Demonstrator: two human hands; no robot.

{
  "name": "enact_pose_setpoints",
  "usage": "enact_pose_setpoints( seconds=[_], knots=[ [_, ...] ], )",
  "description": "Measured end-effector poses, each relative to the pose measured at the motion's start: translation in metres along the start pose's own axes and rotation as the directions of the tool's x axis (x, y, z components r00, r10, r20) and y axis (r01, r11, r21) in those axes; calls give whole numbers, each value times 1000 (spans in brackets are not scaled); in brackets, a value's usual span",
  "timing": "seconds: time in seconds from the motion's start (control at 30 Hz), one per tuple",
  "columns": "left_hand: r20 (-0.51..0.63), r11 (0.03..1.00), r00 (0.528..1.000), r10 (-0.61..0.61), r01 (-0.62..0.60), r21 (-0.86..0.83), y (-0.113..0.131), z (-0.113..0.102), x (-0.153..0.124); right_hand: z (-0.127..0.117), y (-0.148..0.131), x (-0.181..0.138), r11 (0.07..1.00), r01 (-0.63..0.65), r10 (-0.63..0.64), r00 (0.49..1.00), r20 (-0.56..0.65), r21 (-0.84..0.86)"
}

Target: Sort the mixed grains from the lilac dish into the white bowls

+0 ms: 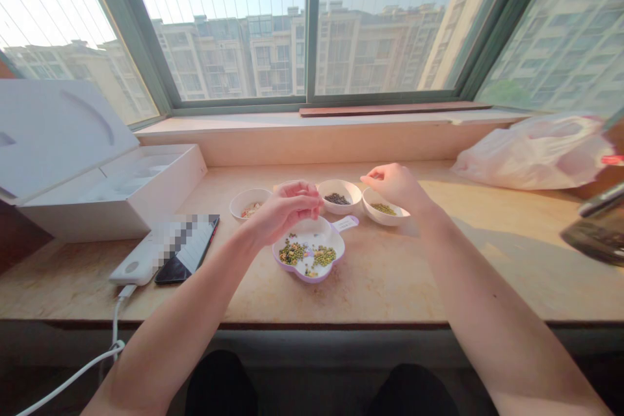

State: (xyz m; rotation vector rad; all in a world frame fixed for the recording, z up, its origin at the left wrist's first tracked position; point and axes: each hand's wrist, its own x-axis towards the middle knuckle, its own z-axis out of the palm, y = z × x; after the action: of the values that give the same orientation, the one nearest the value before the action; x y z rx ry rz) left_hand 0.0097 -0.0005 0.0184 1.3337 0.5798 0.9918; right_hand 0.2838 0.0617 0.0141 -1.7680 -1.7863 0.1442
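Observation:
My left hand (pixel 295 205) hovers over the far side of a white, purple-rimmed dish (pixel 312 278) with a short handle. Its fingers are curled towards the thumb; whatever they may hold is too small to make out. Mixed green, dark and tan beans (pixel 292 252) lie in separate sections of this dish. Above a white bowl (pixel 387 216) of green beans (pixel 383 208) is my right hand (pixel 394 183), thumb and fingertips pinched together, their contents hidden. A bowl of dark beans (pixel 336 198) stands between the hands. My left hand partly covers another bowl (pixel 242 198) with pale and reddish bits.
On the left are an open white box (pixel 160 188), a white power bank (pixel 139 260) with a cable (pixel 116 318), and a phone (pixel 190 257). A plastic bag (pixel 536 153) and a dark shiny object (pixel 595 231) sit at the right. Windows rise behind the counter (pixel 502 279).

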Motion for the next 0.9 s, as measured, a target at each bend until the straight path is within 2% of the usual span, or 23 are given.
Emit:
enact_pose_setpoints(
  seconds=[0.17,0.33,0.5,0.6,0.9],
  knots=[
    [-72,990,997,-19,9,-140,-2,-1,2,6,-20,-9,965,179,-168,983,-74,191],
    [-107,984,994,-22,3,-179,-4,-2,3,12,-40,-26,840,296,-289,953,-86,454],
    [-202,992,979,-20,-6,-127,-11,-3,6,21,-57,-43,696,284,-418,907,50,660],
    [-226,996,973,-38,19,-83,-15,-4,8,29,-62,-47,679,291,-466,880,89,674],
    [-320,991,945,-72,103,80,-20,-3,7,46,-55,-46,709,490,-540,840,-56,507]
  ],
)
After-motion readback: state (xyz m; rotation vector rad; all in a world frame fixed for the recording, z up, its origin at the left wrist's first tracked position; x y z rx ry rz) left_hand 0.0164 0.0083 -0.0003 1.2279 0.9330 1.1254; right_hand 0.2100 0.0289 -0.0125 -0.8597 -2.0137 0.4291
